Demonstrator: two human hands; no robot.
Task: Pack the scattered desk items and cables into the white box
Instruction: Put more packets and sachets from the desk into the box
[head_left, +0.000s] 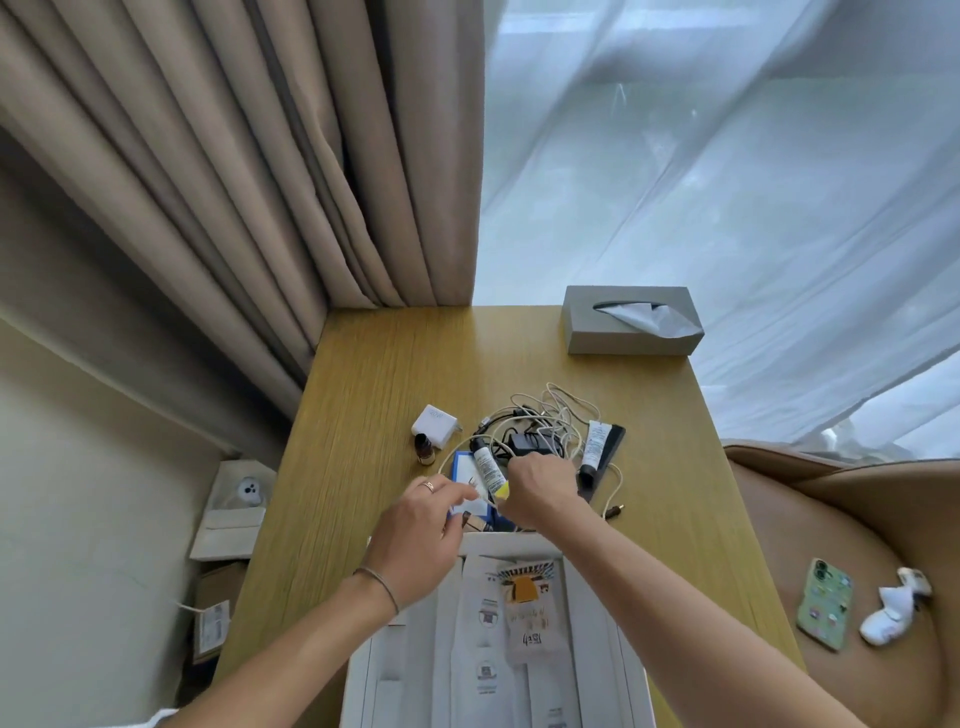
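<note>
The white box (587, 597) lies open at the near edge of the wooden desk (363, 415), with paper packets inside. My right hand (540, 491) is closed around a white tube with a yellow end (488, 470), held just beyond the box. My left hand (421, 525) reaches beside it with fingers curled over a white cable; whether it grips is unclear. A blue box (462, 465) lies under the hands. Behind are a tangle of white and black cables (540, 423), a white charger (434, 426), a small brown bottle (425, 449) and a black-capped white tube (595, 447).
A grey tissue box (631, 322) stands at the desk's far right. A tan chair (857, 545) on the right holds a green phone (826, 603) and a white crumpled item (893, 608). Curtains hang behind the desk. Paper bags and cartons sit on the floor at left.
</note>
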